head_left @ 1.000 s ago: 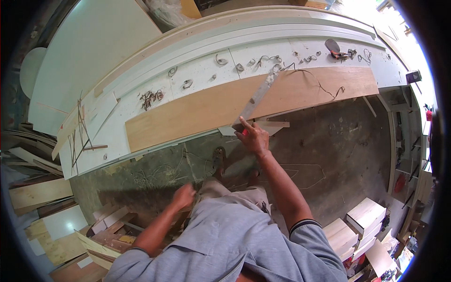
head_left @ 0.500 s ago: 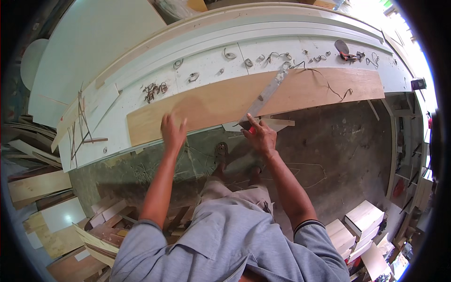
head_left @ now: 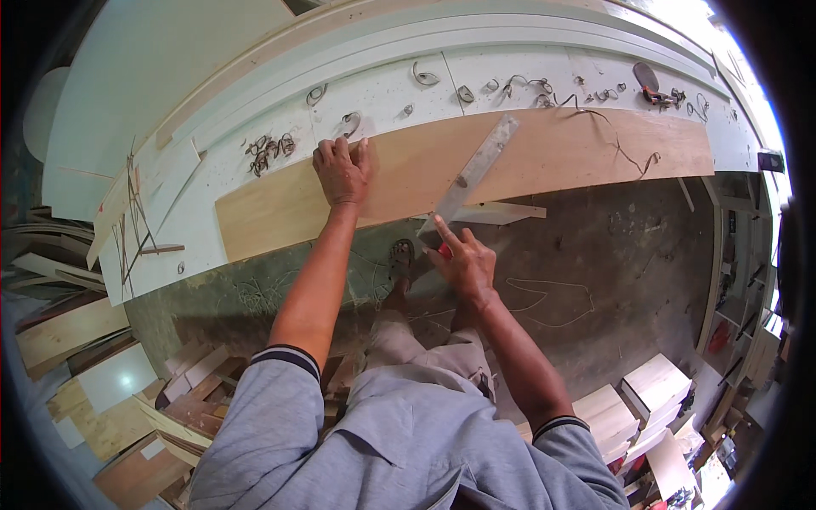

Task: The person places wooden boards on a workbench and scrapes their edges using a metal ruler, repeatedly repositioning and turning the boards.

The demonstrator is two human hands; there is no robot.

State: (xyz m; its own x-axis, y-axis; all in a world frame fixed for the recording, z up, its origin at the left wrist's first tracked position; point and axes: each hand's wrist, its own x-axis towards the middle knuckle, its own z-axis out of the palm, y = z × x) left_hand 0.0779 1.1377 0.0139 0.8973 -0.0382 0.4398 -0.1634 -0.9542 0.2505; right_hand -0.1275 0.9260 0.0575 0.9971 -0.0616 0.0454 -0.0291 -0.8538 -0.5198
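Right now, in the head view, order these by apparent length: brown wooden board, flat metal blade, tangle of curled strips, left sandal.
1. Brown wooden board
2. Flat metal blade
3. Tangle of curled strips and left sandal: too alike to rank; the sandal is farther from the camera.

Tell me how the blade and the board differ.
The blade is grey and metallic; the board is light brown wood. The blade is narrower and shorter than the board. The blade is in the right hand; the board lies under the left hand. Both look flat.
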